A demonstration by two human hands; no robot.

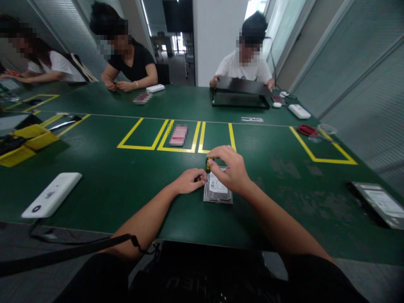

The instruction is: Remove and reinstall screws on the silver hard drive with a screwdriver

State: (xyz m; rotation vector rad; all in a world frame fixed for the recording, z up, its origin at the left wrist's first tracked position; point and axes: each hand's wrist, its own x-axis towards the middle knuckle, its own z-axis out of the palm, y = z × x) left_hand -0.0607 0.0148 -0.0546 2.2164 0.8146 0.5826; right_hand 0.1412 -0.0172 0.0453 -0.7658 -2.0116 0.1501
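A silver hard drive (219, 187) with a white label lies flat on the green table (132, 168) in front of me. My right hand (231, 168) is over its upper part, thumb and fingers closed round a short yellow-and-black screwdriver (208, 164). The screwdriver stands upright at the drive's upper left corner; its tip is too small to make out. At the drive's left edge, close by the screwdriver's lower end, rests my left hand (190, 181), its fingers curled together. Whether anything is between those fingers is hidden.
A white power bank (52, 195) lies left, near yellow bins (39, 136). A pink phone (179, 135) sits inside yellow tape. Red-handled scissors (306, 130) and another drive (380, 202) are right. Across the table, a person holds a black case (241, 92); others sit left.
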